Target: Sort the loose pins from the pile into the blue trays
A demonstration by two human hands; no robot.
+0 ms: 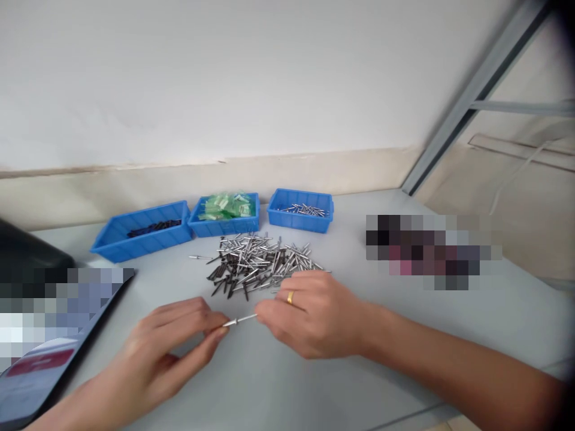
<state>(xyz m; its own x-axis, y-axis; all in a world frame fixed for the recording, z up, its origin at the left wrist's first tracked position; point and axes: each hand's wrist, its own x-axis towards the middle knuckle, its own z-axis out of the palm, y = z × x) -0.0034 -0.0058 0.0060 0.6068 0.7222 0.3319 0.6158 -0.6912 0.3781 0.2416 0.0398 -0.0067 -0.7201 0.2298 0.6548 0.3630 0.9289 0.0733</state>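
A silver rivet (pixel 242 319) spans the gap between my two hands. My left hand (pixel 173 347) pinches its thicker end between thumb and forefinger. At the thin end, the closed fingers of my right hand (pixel 314 314) grip the pin; a gold ring is on one finger. Just beyond both hands lies a mixed pile of silver rivets (pixel 251 248) and dark screws (pixel 231 281) on the grey table (pixel 251 383).
Along the wall stand a blue bin (pixel 144 242) of dark screws, a blue bin (pixel 224 226) with green packets and a blue bin (pixel 300 220) of silver rivets. A blurred object (pixel 422 248) lies right; a dark-edged device (pixel 67 359) is at left.
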